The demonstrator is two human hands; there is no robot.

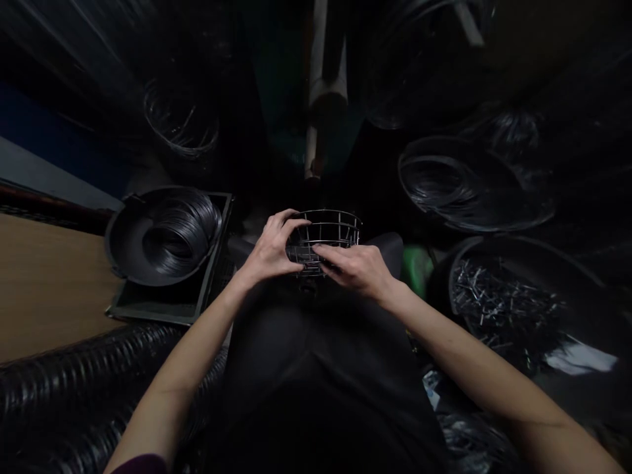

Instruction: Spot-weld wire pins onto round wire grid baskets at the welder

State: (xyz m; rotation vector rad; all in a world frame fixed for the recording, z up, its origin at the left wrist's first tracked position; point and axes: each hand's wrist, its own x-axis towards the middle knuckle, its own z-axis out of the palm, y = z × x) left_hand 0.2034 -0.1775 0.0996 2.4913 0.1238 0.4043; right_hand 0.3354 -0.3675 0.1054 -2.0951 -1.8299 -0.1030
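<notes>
A small round wire basket (pixel 340 232) of thin metal rods is held in front of my lap, between both hands. My left hand (pixel 272 247) grips its left side, with fingers over the upper rim and the thumb along the lower edge. From the right, my right hand (pixel 359 268) reaches across the near side of the basket, its fingers pressed together against the lower wires. Whether a small piece sits under those right fingertips, I cannot tell. The near bottom of the basket is partly hidden by the hands.
At left, a dark basin (pixel 123 247) with coiled wire (pixel 190 227) rests on a crate (pixel 217 263). Ribbed stacks of wire rings (pixel 99 365) lie below it. On the right are a basin of short metal pieces (pixel 498 306), another wire basin (pixel 439 181) and a green object (pixel 417 268).
</notes>
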